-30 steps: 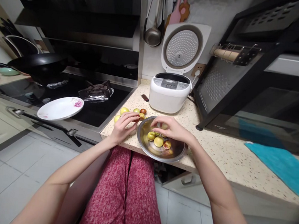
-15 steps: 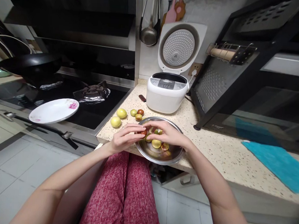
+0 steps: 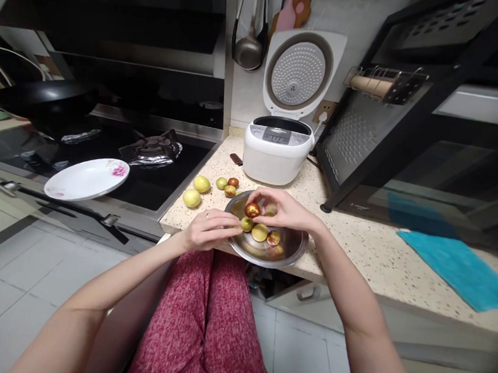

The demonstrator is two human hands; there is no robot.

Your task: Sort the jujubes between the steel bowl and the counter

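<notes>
My right hand [image 3: 279, 209] pinches a reddish-brown fruit [image 3: 252, 210] above the metal bowl [image 3: 284, 261]. Fingers nearly straight, my left hand [image 3: 213, 228] is at the bowl's left rim, its fingertips beside a green fruit [image 3: 246, 224]; nothing shows in its grasp. Inside the bowl are a yellow fruit [image 3: 260, 232] and a red-and-yellow fruit [image 3: 273, 238]; another is partly hidden behind my right fingers. Left of the bowl, two larger yellow-green fruits [image 3: 192, 198] and several smaller ones [image 3: 221, 183] rest on the speckled counter [image 3: 356, 246].
An open white rice cooker [image 3: 275, 154] stands behind the bowl. On the left, a white plate [image 3: 86, 179] overhangs the stove's front edge, with a black wok [image 3: 40, 98] behind it. A black rack [image 3: 354, 160] and teal cloth [image 3: 462, 269] are on the right.
The reddish-brown fruit has moved right, from between both hands' fingertips into my right hand's pinch. My left hand has let go of it. The view has shifted slightly.
</notes>
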